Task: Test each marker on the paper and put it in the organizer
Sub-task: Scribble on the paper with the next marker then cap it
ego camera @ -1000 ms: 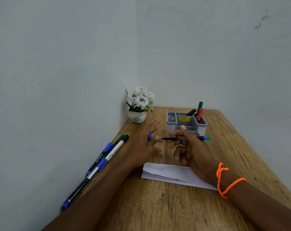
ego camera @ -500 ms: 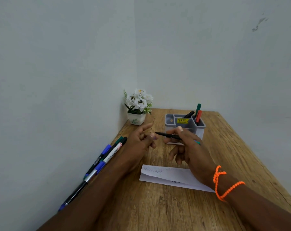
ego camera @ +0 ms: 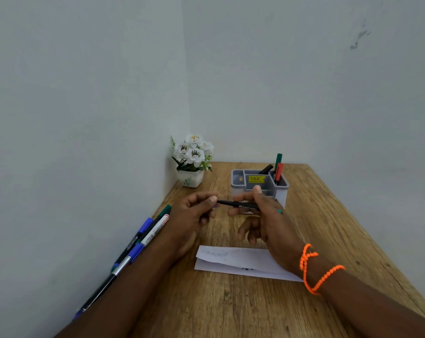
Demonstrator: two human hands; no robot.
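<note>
My right hand [ego camera: 267, 215] holds a black marker [ego camera: 238, 204] with a teal rear end, level above the table and in front of the grey organizer [ego camera: 283, 191]. My left hand [ego camera: 194, 213] is curled at the marker's left tip, pinching a small blue-purple piece [ego camera: 215, 205] that looks like its cap. A black, a green and a red marker [ego camera: 278, 170] stand in the organizer's right compartment. A folded white paper [ego camera: 221, 262] with scribbles lies under my right wrist. Several more markers [ego camera: 143, 240] lie along the left wall.
A small white pot of white flowers [ego camera: 190, 178] stands in the back left corner. The wooden table [ego camera: 231, 308] is bounded by walls on the left and at the back. An orange bead bracelet [ego camera: 313, 269] is on my right wrist.
My left hand went from open fingers to a pinch and came up to the marker's left tip. The right hand turned the marker slightly and drew it nearer.
</note>
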